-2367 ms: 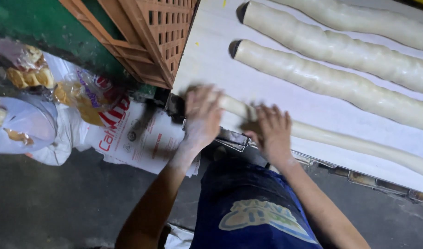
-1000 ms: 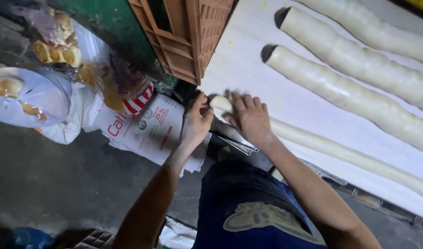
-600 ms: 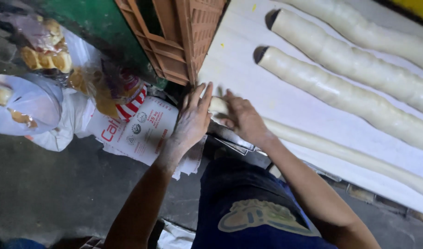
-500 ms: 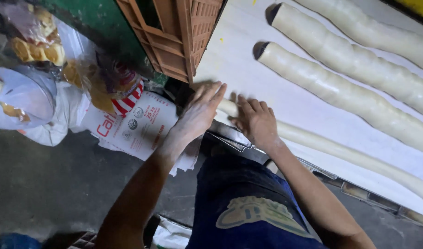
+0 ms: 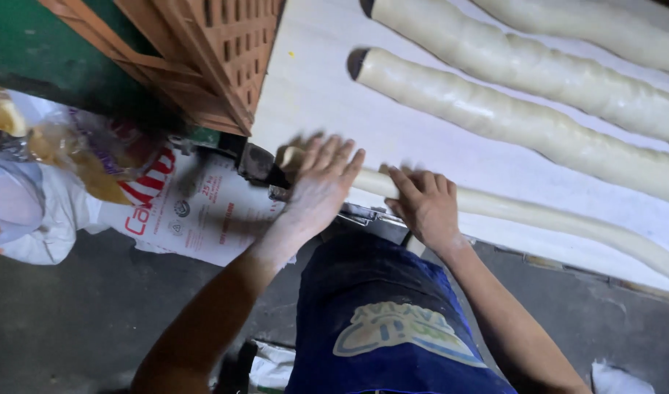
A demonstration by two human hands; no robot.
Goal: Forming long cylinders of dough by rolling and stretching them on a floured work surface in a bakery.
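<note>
A thin rope of pale dough (image 5: 561,220) runs along the near edge of the white work table (image 5: 312,95). My left hand (image 5: 318,182) lies flat, fingers spread, on the rope's left end. My right hand (image 5: 424,202) presses palm-down on the rope just to its right. Neither hand grips the dough. Two thicker dough logs lie farther back: one (image 5: 509,117) in the middle, another (image 5: 604,29) at the far top right.
A brown slatted plastic crate (image 5: 210,51) stands at the table's left end. Below it lie a printed white flour sack (image 5: 196,211) and clear bags of bread rolls (image 5: 72,153) on a dark floor. My blue apron (image 5: 378,321) fills the lower middle.
Both hands have rolled back and forth on the thin dough rope's left end; the left hand now sits flat on the dough instead of at the table edge. The view has shifted slightly.
</note>
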